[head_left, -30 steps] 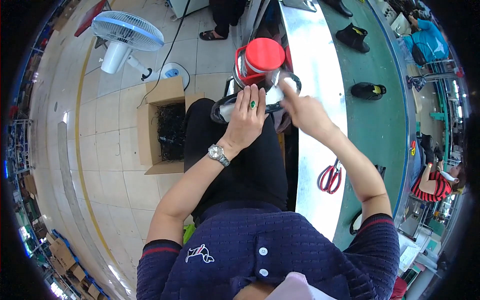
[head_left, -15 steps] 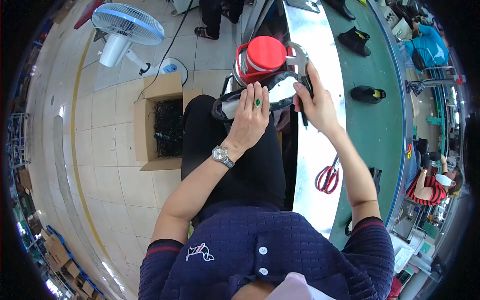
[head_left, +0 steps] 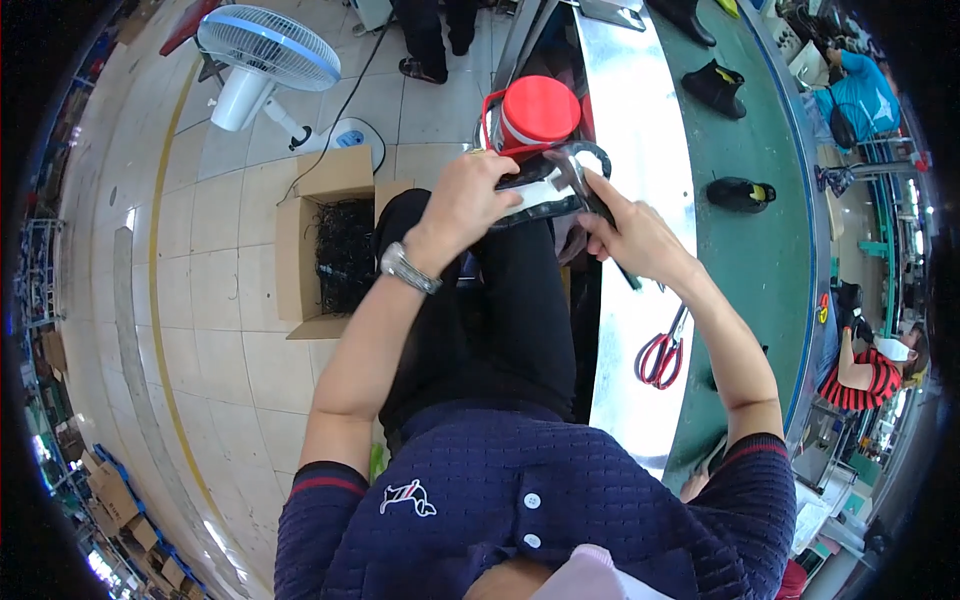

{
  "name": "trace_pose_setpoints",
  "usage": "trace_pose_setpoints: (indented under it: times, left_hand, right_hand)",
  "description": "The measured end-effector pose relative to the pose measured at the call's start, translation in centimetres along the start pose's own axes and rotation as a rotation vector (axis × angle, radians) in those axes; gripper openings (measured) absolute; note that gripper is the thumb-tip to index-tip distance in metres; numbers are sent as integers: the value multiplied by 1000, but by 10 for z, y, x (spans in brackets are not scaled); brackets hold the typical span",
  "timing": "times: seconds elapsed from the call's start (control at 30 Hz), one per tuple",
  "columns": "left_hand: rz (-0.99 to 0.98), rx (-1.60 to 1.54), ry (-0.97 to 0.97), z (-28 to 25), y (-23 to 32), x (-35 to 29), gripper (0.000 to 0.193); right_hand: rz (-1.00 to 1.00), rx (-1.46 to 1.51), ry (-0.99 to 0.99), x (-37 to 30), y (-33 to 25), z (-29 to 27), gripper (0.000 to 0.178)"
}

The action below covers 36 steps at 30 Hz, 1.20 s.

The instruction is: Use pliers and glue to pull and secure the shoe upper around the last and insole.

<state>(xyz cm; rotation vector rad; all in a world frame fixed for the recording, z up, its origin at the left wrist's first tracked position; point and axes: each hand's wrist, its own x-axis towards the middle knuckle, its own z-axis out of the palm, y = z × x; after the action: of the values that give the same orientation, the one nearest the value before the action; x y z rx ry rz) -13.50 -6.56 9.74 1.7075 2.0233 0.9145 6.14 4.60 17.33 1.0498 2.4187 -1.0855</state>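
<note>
Over my lap lies a black shoe with a white underside (head_left: 534,194), bottom up. My left hand (head_left: 470,197) is closed round its left end, thumb on the white part and fingers over the far edge. In my right hand (head_left: 640,236) is a hammer (head_left: 575,178) with a metal head and a dark handle, gripped by the handle. The head, blurred, is over the right part of the shoe; whether it touches cannot be told. Just beyond the shoe stands a red-lidded container (head_left: 541,108).
Scissors with red handles (head_left: 660,360) lie on the metal bench (head_left: 628,390) at my right. Beyond it, a green conveyor belt (head_left: 745,290) carries several black shoes (head_left: 740,194). On the floor at left are a cardboard box (head_left: 296,258) of black scraps and a fan (head_left: 268,50).
My left hand has shifted from lying flat across the shoe's middle to gripping its left end. The hammer head has swung down from beside the red container to over the shoe.
</note>
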Motion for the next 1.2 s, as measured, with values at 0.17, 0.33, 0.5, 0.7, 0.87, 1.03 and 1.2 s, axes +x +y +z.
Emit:
trace_pose_setpoints:
  times: [0.17,0.33,0.5,0.7,0.87,1.03,1.2]
  left_hand:
    - [97,-15,25,-7,-11,13,38]
    - [-28,-93,127,3,-28,5,32]
    - [101,227,229,51,10,-18,34]
    - [32,785,211,73,29,-50,40]
    - [96,848,299,72,35,-49,44]
    - [86,490,461,63,12,-42,37]
    - [188,763,415,57,18,-37,41]
  right_hand:
    - [-149,449,-298,2,19,5,54]
    - [-93,503,-374,19,-16,15,57]
    - [-162,408,-32,-2,15,55,54]
    - [-136,193,-253,-4,11,17,56]
    - [-360,-231,484,4,6,10,58]
    - [-365,-420,251,31,-4,12,75]
    - [-223,-280,393,30,-19,28,65]
